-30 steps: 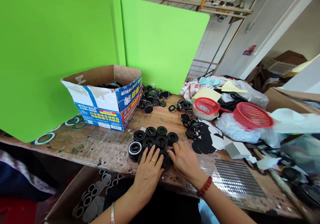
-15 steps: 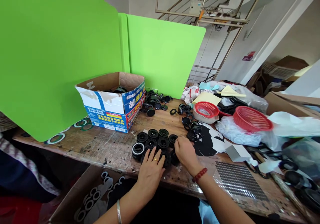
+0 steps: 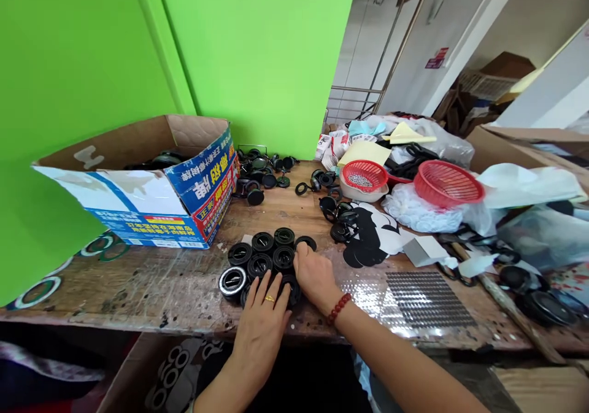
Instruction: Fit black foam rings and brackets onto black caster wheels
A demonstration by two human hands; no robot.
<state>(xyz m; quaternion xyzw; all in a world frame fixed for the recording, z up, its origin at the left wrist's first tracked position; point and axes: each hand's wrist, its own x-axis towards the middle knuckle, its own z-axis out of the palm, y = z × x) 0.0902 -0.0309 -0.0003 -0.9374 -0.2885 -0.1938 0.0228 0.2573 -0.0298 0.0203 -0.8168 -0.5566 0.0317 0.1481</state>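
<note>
A cluster of black round parts (image 3: 262,254) sits packed together near the front edge of the wooden workbench (image 3: 161,278), just ahead of the person's body. We count at least eight in view, each a squat ring with a recessed centre. The one at the near left (image 3: 234,281) has a pale silver rim. More lie under the hands, so we cannot give a full count.

The left hand (image 3: 262,321), with a gold ring (image 3: 269,298) on one finger, lies flat with fingers spread over the near side of the cluster. The right hand (image 3: 315,275), a red bead bracelet (image 3: 339,308) at the wrist, is curled over the right side. We cannot tell whether it grips a part. The two hands sit close together, almost touching.

One open cardboard box (image 3: 138,186) stands to the left, its contents dark and hard to make out. Two red baskets (image 3: 448,184) sit well to the right, and one metal mesh sheet (image 3: 426,299) lies near the right forearm. Green screens (image 3: 253,51) close off the back.
</note>
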